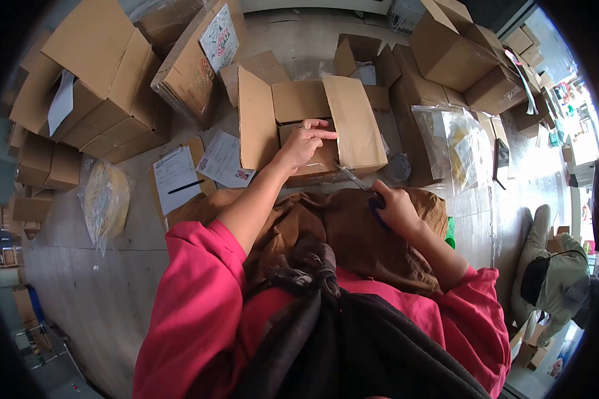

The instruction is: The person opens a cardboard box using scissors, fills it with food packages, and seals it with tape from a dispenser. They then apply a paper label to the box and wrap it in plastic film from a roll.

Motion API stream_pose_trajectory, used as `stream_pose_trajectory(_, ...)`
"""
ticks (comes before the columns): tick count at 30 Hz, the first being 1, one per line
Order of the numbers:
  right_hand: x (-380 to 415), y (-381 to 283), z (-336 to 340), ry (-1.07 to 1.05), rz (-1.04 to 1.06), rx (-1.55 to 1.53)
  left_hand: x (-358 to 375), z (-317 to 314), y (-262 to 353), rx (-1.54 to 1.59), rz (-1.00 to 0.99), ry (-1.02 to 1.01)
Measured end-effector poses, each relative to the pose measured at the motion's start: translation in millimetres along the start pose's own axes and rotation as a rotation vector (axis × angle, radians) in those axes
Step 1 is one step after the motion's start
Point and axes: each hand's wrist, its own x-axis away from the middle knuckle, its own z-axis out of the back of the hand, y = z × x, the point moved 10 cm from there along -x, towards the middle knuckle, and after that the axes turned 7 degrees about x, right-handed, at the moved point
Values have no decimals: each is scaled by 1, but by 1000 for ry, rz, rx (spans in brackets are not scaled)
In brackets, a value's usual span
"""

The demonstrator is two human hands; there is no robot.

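An open cardboard box (361, 123) stands on the floor in front of my knees, its flaps raised or folded outward. My left hand (303, 144) is over the box opening, thumb and fingers bent, some fingers pointing toward the right flap. Whether something small is between those fingers cannot be made out. My right hand (394, 207) is wrapped round the dark handles of a pair of scissors (354, 178). The scissor blades point up and left, their tips by the near edge of the box's right flap. Inside the box lies more brown cardboard, partly hidden by my left hand.
Left are a clipboard (174, 174) with a pen, a printed sheet (226, 158), a bagged roll (106, 199) and cartons (106, 86). A tape roll (399, 167), plastic bags (456, 146) and a tablet (501, 161) lie right. Another person (556, 272) is at far right.
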Motion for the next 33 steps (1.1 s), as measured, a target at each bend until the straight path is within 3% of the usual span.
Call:
stream_pose_trajectory(1, 1, -6, 11, -2, 6, -2, 2, 0, 6, 30, 3, 6)
stream_pose_trajectory(5, 21, 27, 36, -47, -418, -532, 3, 18, 28, 56, -78, 161)
stream_pose_trajectory(7, 35, 39, 53, 26, -608, -673, 7, 23, 20, -1045, -151, 375)
stream_pose_trajectory(8, 41, 48, 54, 38, -610, -671, 7, 22, 14, -1045, -163, 371)
stream_pose_trajectory(10, 56, 72, 55, 167, -607, -975, 18, 8, 29, -1160, -332, 359)
stream_pose_trajectory(12, 67, 84, 60, 228, -672, -1028, 7, 6, 36, -1140, -286, 342)
stream_pose_trajectory(14, 69, 82, 64, 206, -660, -1044, -8, 18, 47, -1242, -87, 396)
stream_pose_trajectory(16, 71, 75, 80, 112, -608, -1069, -9, 11, 82, -1260, -136, 376)
stream_pose_trajectory(17, 74, 69, 85, 8, -565, -1087, 2, -6, 95, -1091, -105, 185)
stream_pose_trajectory(18, 83, 74, 92, -65, -540, -980, 19, -26, 97, -915, -67, -4)
stream_pose_trajectory(20, 102, 76, 111, -233, -488, -872, 63, -60, 76, -879, 45, -378)
stream_pose_trajectory(22, 111, 69, 134, -192, -409, -973, 100, -76, 57, -809, -131, -425)
stream_pose_trajectory(24, 112, 65, 131, -237, -468, -940, 110, -72, 22, -814, -189, -374)
stream_pose_trajectory(26, 97, 41, 110, -385, -348, -315, 112, -72, 17, -810, -258, -326)
stream_pose_trajectory(28, 82, 0, 81, -379, -35, -150, 99, -55, 22, -626, -218, -139)
stream_pose_trajectory(31, 71, -32, 52, -543, 93, 45, 82, -61, 39, -844, -379, -82)
stream_pose_trajectory(32, 55, -48, 53, -547, 97, 49, 76, -65, 32, -841, -378, -76)
stream_pose_trajectory(33, 35, -54, 56, -583, 42, 257, 69, -68, 22, -733, -377, -57)
